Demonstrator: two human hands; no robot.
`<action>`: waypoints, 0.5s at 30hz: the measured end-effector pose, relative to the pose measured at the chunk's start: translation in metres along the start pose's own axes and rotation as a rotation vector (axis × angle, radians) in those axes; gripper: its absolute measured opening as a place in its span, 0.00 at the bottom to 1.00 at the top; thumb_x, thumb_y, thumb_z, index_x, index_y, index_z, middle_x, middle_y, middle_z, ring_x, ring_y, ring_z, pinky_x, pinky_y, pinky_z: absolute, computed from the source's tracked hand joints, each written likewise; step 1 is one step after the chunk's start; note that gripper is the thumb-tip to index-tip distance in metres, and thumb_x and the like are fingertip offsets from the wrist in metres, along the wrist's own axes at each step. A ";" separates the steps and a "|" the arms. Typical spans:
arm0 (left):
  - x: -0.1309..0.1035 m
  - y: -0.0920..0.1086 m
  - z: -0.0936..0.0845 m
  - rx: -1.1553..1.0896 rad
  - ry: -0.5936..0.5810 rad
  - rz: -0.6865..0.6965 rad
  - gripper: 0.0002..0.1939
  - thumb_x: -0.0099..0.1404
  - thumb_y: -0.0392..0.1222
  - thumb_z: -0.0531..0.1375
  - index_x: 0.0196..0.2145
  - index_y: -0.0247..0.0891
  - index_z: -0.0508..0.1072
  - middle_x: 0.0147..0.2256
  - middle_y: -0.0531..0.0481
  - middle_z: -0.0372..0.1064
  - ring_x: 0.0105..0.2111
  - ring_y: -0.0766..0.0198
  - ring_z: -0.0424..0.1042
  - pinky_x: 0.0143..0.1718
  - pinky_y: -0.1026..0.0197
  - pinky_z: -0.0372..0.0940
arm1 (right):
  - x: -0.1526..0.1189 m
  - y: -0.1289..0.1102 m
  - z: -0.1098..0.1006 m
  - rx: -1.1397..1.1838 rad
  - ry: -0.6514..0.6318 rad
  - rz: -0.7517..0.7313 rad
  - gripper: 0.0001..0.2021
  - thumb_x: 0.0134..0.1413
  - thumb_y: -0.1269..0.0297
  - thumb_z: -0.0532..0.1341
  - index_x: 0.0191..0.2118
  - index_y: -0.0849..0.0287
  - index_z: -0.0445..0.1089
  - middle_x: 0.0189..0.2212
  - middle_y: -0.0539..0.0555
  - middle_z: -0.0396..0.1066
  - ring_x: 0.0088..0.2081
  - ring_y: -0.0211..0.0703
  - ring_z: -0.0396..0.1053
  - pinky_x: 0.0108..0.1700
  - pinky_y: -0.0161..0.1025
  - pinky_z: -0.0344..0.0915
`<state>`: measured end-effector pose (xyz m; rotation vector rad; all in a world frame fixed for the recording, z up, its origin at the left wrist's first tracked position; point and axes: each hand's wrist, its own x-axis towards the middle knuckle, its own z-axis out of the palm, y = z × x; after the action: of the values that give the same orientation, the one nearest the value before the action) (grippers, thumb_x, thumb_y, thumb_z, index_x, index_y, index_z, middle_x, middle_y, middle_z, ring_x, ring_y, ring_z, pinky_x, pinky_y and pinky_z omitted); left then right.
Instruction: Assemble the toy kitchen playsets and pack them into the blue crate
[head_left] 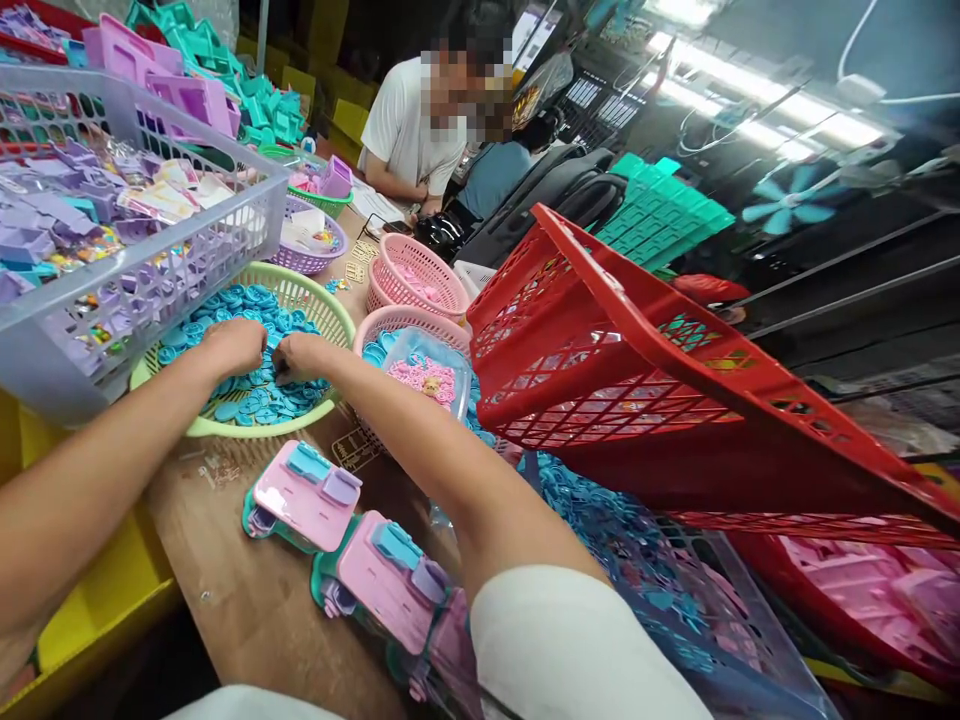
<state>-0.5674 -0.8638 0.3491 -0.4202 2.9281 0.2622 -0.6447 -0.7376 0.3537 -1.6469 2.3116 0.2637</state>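
Observation:
A yellow-green basket (341, 325) on the wooden table holds many small blue plastic pieces (255, 400). My left hand (236, 347) is over the left part of these pieces, fingers curled down; whatever its fingertips hold is hidden. Close to its right, my right hand (300, 357) reaches into the same basket with bent fingers, and its grip cannot be made out. Nearer to me stand pink and teal toy assemblies (307, 495) with blue and purple parts on top, in a row partly covered by my right arm.
A clear basket (172, 260) of purple parts stands at the left. Pink baskets (420, 270) lie beyond my right hand. A large red basket (637, 400) leans at the right, over a bin of blue parts (600, 510). A person (412, 120) in white sits across the table.

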 end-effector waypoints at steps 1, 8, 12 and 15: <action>0.000 0.001 0.000 -0.014 0.017 -0.006 0.20 0.57 0.36 0.61 0.46 0.37 0.83 0.48 0.34 0.80 0.48 0.42 0.79 0.44 0.56 0.69 | 0.000 0.001 -0.001 -0.005 0.009 0.020 0.10 0.60 0.64 0.71 0.45 0.60 0.83 0.44 0.59 0.83 0.43 0.45 0.78 0.39 0.34 0.63; -0.006 0.011 0.011 -0.089 -0.056 0.144 0.09 0.52 0.39 0.67 0.34 0.41 0.82 0.35 0.43 0.81 0.42 0.49 0.79 0.41 0.61 0.68 | 0.003 0.005 0.004 -0.041 0.004 0.089 0.10 0.61 0.65 0.69 0.45 0.65 0.82 0.43 0.65 0.83 0.45 0.53 0.79 0.42 0.37 0.67; -0.005 0.014 0.019 -0.138 -0.059 0.146 0.06 0.47 0.35 0.68 0.27 0.39 0.79 0.33 0.41 0.80 0.43 0.45 0.79 0.43 0.58 0.69 | 0.000 0.003 0.003 -0.027 0.013 0.129 0.09 0.60 0.71 0.68 0.44 0.67 0.82 0.44 0.67 0.82 0.47 0.54 0.79 0.43 0.38 0.68; -0.001 0.011 0.018 -0.233 -0.048 0.117 0.06 0.47 0.38 0.69 0.25 0.40 0.76 0.32 0.44 0.79 0.43 0.47 0.79 0.44 0.59 0.70 | -0.007 0.006 -0.004 0.009 0.054 0.138 0.09 0.64 0.72 0.63 0.45 0.67 0.81 0.44 0.65 0.82 0.47 0.51 0.79 0.45 0.37 0.68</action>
<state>-0.5674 -0.8496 0.3331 -0.2695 2.8881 0.6242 -0.6488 -0.7306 0.3595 -1.5098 2.4673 0.2397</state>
